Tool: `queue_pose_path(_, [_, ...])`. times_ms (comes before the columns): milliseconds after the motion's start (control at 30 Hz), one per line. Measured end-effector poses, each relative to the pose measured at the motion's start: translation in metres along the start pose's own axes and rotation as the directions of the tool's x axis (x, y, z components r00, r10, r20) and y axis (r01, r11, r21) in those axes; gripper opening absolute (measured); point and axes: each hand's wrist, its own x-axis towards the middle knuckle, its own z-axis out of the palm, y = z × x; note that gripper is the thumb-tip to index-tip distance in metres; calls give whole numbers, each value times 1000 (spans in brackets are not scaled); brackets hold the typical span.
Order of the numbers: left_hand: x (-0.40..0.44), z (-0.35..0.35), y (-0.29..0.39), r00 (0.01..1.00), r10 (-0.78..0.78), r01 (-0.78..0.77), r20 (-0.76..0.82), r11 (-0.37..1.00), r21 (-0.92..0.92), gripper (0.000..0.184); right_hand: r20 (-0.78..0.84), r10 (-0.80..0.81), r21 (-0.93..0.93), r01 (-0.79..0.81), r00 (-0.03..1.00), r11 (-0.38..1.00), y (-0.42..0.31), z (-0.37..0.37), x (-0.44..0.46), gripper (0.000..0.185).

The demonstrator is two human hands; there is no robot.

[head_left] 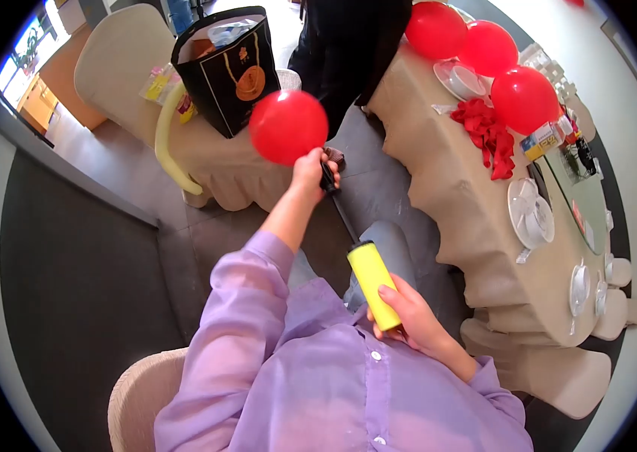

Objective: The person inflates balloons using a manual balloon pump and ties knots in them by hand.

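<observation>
In the head view, a yellow hand balloon pump (373, 286) lies slantwise in front of my body, its black rod drawn out. My right hand (406, 310) is wrapped round the yellow barrel. Higher up, my left hand (312, 172) is closed round the black end of the pump, at the neck of an inflated red balloon (289, 127). The balloon's neck is hidden by my fingers.
Right, a cloth-covered table (454, 173) bears red balloons (525, 99), limp red balloons (488, 135) and dishes (531, 213). A black bag (224, 71) and a long pale balloon (166, 143) rest on a chair. A person in dark clothes (348, 45) stands ahead.
</observation>
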Motion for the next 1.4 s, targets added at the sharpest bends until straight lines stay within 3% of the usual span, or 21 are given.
queue_pose_path(67, [-1,3,-17,998,-54,49,-31,991,-127,25,34,-12,7,12,999,1000,-1,-8,10,39])
queue_pose_path(133, [-8,21,-21,998,-39,45,40,985,-168,26,14,-78,37,78,997,996,-2,-15,45,39])
queue_pose_path(200, [-14,40,-7,986,56,-47,155,997,-62,25,-26,-317,-68,314,948,947,-10,-7,81,39])
queue_pose_path(267, [-18,45,13,988,32,-40,149,998,47,23,7,-338,-47,337,941,940,-19,-3,74,39])
queue_pose_path(367, [-2,37,38,995,73,-63,-62,987,148,20,77,-135,21,133,988,991,-17,-9,33,42])
queue_pose_path(533, [7,40,23,998,57,-57,19,998,7,25,67,-138,105,131,988,986,-6,-24,31,42])
queue_pose_path(633, [-3,51,8,987,54,-61,150,997,39,24,44,-285,-23,286,958,958,-24,-23,78,43])
queue_pose_path(800, [-7,27,28,992,68,-46,-108,980,195,25,112,-149,88,140,983,986,-18,-13,51,43])
queue_pose_path(933, [0,3,20,988,41,-28,-149,995,91,26,121,-146,42,142,982,989,7,-25,38,44])
queue_pose_path(1067, [-11,25,-8,999,35,-35,7,999,-23,24,91,-143,-42,148,985,988,-20,-28,88,39])
queue_pose_path(1200, [-11,12,3,999,5,-2,-50,998,64,24,125,-101,32,97,987,995,-13,-19,67,41])
queue_pose_path(1267, [-4,-3,7,982,8,-1,-191,999,36,25,122,-71,72,63,990,995,3,-27,42,41])
queue_pose_path(1400, [-5,-9,-18,983,-11,-1,-181,998,-63,25,128,21,75,-31,992,997,8,-35,47,42])
